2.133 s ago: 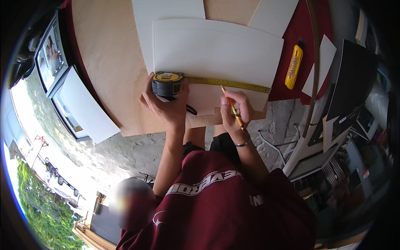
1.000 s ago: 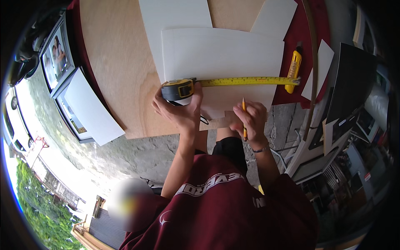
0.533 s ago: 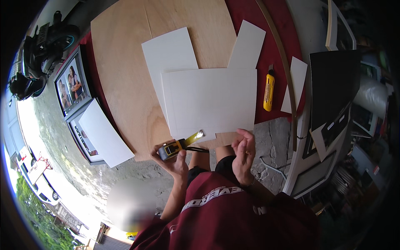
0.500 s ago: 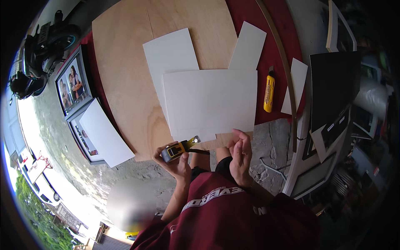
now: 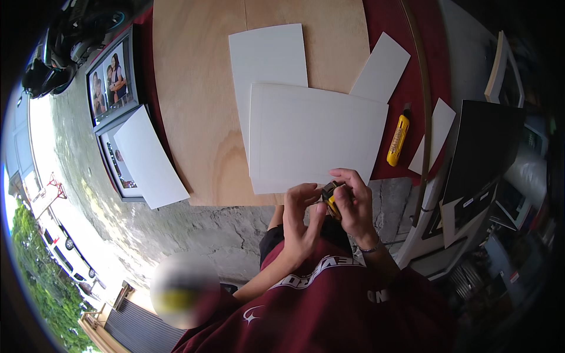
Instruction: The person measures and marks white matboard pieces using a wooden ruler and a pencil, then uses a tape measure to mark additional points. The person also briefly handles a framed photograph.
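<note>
Close to my body, just off the table's near edge, my right hand [image 5: 358, 213] is wrapped round a yellow and black tape measure [image 5: 331, 206]. My left hand [image 5: 302, 219] is at the left end of it, fingers curled in and thumb against it; the exact spot it grips is partly hidden. Just beyond my hands lies a large white board [image 5: 318, 132], overlapping another white board [image 5: 268, 56] and a narrower white piece [image 5: 381, 67]. To the right, a yellow utility knife [image 5: 398, 140] rests on the red cloth.
Beneath the boards is a plywood sheet [image 5: 194, 112] on a red-covered table. Framed photos [image 5: 112, 79] stand at the left, a white sheet [image 5: 150, 156] leaning over one. At the right are a white strip [image 5: 432, 135], a long brown strip [image 5: 428, 147] and a black panel [image 5: 485, 147].
The tape measure has passed from my left hand to my right. Both hands have come together round it. The view has shifted, so the table's things appear displaced.
</note>
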### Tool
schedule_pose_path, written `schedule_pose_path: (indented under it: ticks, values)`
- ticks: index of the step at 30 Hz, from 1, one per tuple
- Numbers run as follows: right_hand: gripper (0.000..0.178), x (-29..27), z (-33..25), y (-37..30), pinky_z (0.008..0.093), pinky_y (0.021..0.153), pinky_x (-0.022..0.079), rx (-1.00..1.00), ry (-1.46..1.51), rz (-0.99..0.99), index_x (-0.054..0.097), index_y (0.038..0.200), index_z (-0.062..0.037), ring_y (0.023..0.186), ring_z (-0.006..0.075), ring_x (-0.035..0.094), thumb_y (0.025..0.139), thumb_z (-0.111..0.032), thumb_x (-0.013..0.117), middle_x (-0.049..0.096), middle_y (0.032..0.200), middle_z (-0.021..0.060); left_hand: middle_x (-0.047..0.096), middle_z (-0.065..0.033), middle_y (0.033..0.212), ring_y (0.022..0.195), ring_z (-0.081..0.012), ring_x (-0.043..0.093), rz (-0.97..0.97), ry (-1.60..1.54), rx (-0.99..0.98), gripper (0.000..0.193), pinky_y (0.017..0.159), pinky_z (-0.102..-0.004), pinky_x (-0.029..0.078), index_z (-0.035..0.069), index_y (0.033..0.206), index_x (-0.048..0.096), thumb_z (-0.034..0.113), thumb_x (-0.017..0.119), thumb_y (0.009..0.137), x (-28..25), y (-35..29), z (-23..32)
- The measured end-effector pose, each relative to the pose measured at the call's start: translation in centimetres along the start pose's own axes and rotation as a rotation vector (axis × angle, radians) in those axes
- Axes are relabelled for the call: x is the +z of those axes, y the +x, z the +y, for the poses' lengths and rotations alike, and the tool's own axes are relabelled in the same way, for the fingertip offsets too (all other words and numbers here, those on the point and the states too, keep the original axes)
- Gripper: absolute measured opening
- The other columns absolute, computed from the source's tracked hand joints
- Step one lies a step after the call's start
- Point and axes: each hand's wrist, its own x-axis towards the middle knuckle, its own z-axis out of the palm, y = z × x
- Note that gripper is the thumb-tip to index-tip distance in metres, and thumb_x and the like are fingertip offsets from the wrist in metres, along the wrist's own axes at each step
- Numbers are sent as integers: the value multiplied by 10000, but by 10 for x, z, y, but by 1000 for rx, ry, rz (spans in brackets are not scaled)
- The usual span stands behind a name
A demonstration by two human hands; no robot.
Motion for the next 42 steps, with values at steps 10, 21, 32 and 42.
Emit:
schedule_pose_path:
  ticks: [10,21,32,42]
  values:
    - [357,-39,-18,60,394,656,480,-380,-752,-378,594,1197,-72,728,306,699,946,-290,724,714,958,112,650,-30,935,873,-113,621,-406,107,-346,207,769,-283,536,22,1027,626,141,782,958,-64,85,19]
    - [109,-74,4,116,443,678,556,-189,-1189,-203,747,904,-90,723,339,714,910,-199,739,695,834,128,615,-101,981,963,-283,591,738,850,272,224,889,-444,453,3,1110,637,204,650,1010,-44,180,-38]
    - [142,-73,-5,121,424,715,565,-125,-1363,-221,748,964,-92,767,314,729,916,-226,743,691,895,124,615,-104,982,986,-306,594,820,922,368,217,925,-460,419,26,1033,636,214,676,933,-41,183,-49]
    - [181,-73,-5,123,407,707,579,-165,-1380,-229,760,941,-83,723,314,735,940,-262,734,696,858,134,617,-96,974,975,-305,592,833,916,376,217,920,-455,414,40,1025,636,227,685,927,-42,184,-52]
